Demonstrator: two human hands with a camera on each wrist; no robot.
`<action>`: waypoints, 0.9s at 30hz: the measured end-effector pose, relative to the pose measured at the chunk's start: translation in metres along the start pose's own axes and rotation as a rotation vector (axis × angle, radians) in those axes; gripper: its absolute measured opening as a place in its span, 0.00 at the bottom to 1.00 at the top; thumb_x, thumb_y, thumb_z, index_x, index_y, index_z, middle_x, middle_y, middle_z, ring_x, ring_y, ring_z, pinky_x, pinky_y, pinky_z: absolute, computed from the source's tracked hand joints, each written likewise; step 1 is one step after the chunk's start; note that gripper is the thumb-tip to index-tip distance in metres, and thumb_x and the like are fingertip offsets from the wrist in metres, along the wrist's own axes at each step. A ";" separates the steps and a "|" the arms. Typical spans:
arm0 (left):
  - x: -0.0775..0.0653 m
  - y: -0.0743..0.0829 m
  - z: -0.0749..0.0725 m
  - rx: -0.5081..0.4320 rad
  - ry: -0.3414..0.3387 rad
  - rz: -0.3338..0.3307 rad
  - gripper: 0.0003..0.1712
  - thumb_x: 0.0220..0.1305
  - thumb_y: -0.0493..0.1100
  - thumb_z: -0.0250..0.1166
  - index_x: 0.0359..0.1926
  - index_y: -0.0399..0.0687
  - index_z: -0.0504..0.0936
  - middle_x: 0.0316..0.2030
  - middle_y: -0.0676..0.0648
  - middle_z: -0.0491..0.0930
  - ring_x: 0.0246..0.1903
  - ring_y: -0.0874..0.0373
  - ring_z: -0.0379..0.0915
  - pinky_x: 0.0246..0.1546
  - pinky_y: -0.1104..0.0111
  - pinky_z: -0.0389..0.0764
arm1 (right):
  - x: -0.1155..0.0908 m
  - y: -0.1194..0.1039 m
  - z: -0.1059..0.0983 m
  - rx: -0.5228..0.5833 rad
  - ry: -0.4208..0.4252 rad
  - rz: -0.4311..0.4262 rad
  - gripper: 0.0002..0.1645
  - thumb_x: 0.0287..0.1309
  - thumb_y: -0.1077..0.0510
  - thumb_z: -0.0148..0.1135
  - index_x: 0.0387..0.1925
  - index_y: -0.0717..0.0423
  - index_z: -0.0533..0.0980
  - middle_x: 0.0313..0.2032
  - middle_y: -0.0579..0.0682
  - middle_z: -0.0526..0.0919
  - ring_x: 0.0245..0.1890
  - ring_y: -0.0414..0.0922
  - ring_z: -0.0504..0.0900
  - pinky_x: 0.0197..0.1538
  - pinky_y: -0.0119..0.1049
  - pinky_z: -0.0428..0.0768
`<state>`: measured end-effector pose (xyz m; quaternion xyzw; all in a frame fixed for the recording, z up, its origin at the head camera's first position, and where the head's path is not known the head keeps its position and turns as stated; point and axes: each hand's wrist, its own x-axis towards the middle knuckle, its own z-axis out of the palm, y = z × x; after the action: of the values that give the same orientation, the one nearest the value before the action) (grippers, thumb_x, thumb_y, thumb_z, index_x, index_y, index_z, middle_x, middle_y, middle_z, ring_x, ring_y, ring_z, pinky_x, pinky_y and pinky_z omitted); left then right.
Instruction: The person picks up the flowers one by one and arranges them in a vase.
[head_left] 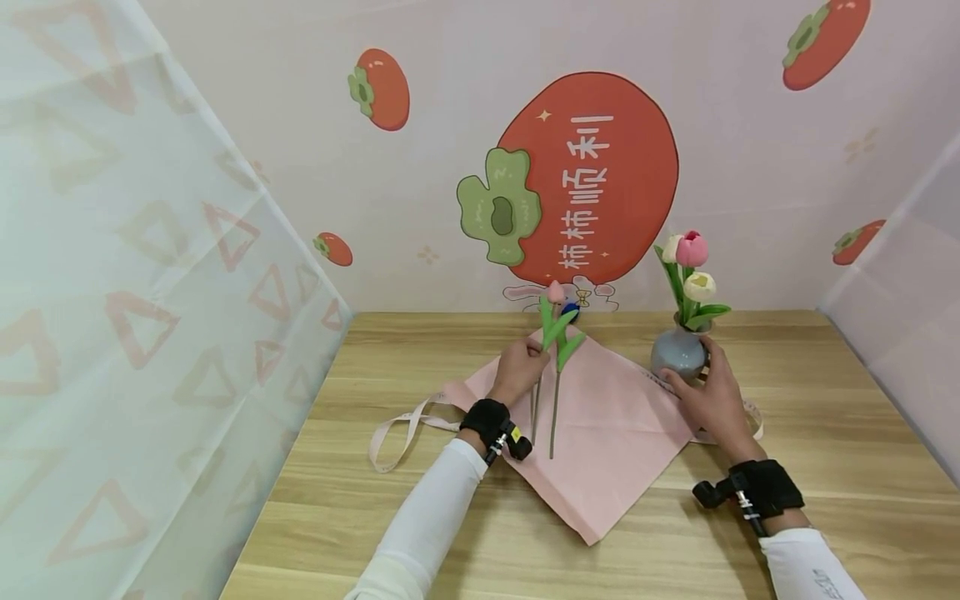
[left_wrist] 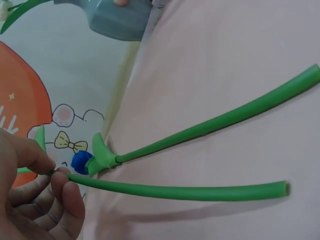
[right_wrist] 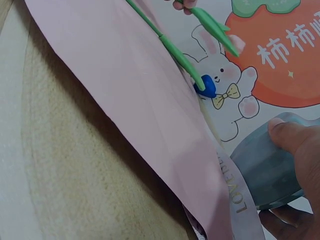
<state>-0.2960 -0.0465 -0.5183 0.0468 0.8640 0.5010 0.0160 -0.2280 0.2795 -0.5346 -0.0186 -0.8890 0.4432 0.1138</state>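
My left hand point(head_left: 519, 368) pinches the green stem of a pink tulip point(head_left: 555, 292), held over pink wrapping paper point(head_left: 615, 450). In the left wrist view that tulip's stem point(left_wrist: 190, 192) casts a shadow on the paper. A blue flower point(left_wrist: 81, 162) with a green stem lies on the paper beside it, its head near the back edge. On the right, my right hand point(head_left: 716, 406) grips a grey-blue vase point(head_left: 677, 352), thumb and fingers around its round body. White and pink tulips point(head_left: 692, 249) with green leaves stand upright in the vase.
A pale lettered ribbon point(head_left: 408, 429) loops out at the paper's left; more ribbon point(right_wrist: 240, 200) runs beside the vase. All this rests on a wood-grain table point(head_left: 337, 517). Behind it stands a printed wall point(head_left: 420, 208), and another patterned wall point(head_left: 150, 275) rises at left.
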 end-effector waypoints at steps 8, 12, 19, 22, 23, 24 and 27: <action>-0.002 0.012 -0.005 -0.010 0.004 0.005 0.11 0.73 0.41 0.63 0.47 0.38 0.83 0.29 0.49 0.80 0.24 0.62 0.74 0.23 0.72 0.73 | 0.000 0.000 0.000 -0.003 -0.007 0.008 0.58 0.73 0.45 0.66 0.85 0.62 0.42 0.78 0.76 0.55 0.74 0.76 0.63 0.67 0.72 0.72; -0.003 0.019 -0.008 -0.017 0.003 0.021 0.10 0.72 0.41 0.64 0.47 0.38 0.83 0.30 0.49 0.80 0.23 0.62 0.75 0.23 0.73 0.74 | 0.000 0.000 -0.001 -0.003 -0.007 0.006 0.58 0.73 0.45 0.66 0.85 0.62 0.42 0.78 0.76 0.55 0.74 0.76 0.63 0.67 0.72 0.71; -0.006 0.027 -0.011 -0.029 -0.001 0.059 0.11 0.71 0.41 0.64 0.49 0.38 0.81 0.36 0.48 0.80 0.23 0.63 0.77 0.23 0.72 0.77 | -0.001 -0.001 -0.001 -0.005 -0.006 -0.004 0.58 0.73 0.46 0.67 0.84 0.63 0.42 0.77 0.76 0.56 0.74 0.76 0.64 0.66 0.72 0.72; -0.007 0.030 -0.011 -0.026 0.002 0.093 0.13 0.71 0.40 0.65 0.52 0.38 0.81 0.37 0.47 0.81 0.22 0.64 0.79 0.23 0.73 0.78 | -0.001 -0.002 -0.001 0.000 0.003 -0.029 0.57 0.73 0.48 0.68 0.84 0.64 0.43 0.76 0.77 0.57 0.73 0.77 0.65 0.65 0.73 0.72; -0.007 0.031 -0.011 -0.024 0.003 0.106 0.14 0.71 0.40 0.65 0.53 0.38 0.81 0.37 0.47 0.82 0.22 0.64 0.79 0.23 0.73 0.78 | -0.002 -0.002 -0.001 0.002 0.006 -0.037 0.57 0.72 0.49 0.68 0.84 0.64 0.43 0.76 0.77 0.57 0.73 0.77 0.65 0.65 0.73 0.72; -0.007 0.031 -0.011 -0.022 0.006 0.121 0.15 0.71 0.39 0.65 0.54 0.37 0.81 0.37 0.47 0.82 0.22 0.64 0.79 0.23 0.73 0.78 | -0.002 -0.002 -0.002 0.003 0.008 -0.045 0.57 0.72 0.49 0.68 0.84 0.64 0.44 0.76 0.77 0.58 0.72 0.77 0.65 0.65 0.73 0.72; -0.007 0.033 -0.011 -0.021 0.012 0.156 0.15 0.71 0.38 0.64 0.55 0.37 0.82 0.36 0.46 0.82 0.21 0.64 0.79 0.22 0.73 0.78 | -0.002 -0.002 -0.002 0.003 0.011 -0.055 0.57 0.72 0.50 0.69 0.84 0.65 0.44 0.75 0.78 0.58 0.72 0.78 0.65 0.64 0.74 0.73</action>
<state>-0.2878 -0.0404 -0.4839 0.1106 0.8524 0.5102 -0.0278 -0.2253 0.2795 -0.5320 0.0038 -0.8879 0.4410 0.1308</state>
